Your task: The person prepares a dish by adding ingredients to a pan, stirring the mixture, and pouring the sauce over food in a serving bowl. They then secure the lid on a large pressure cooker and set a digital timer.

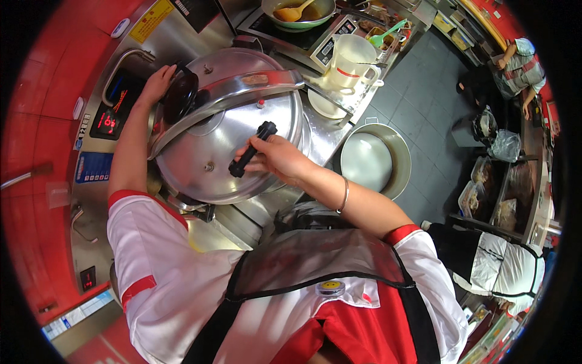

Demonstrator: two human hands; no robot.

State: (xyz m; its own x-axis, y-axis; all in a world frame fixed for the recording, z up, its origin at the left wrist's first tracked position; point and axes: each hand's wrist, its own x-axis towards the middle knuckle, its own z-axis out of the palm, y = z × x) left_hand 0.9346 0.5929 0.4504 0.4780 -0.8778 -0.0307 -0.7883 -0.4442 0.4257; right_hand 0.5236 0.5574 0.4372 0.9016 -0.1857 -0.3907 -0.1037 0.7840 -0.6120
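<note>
A large metal pressure cooker, its round lid (227, 136) crossed by an arched metal bar (227, 93), stands before me. My left hand (159, 84) is at the far left of the lid, its fingers curled over the edge of a bulky black handle (182, 95); part of the grip is hidden. Above the near part of the lid, my right hand (277, 157) holds a black bar-shaped handle (253, 149) between thumb and fingers. Whether this bar is joined to the cooker is not plain. Valves and a red-topped pin (260, 103) stick up from the lid.
A deep metal pot (400, 159) stands right of the cooker. Beyond are a plastic measuring jug (352, 61), a white plate (325, 104) and a wok (298, 13) on an induction hob. A lit control panel (111, 113) is at left. Two people (523, 68) work at right.
</note>
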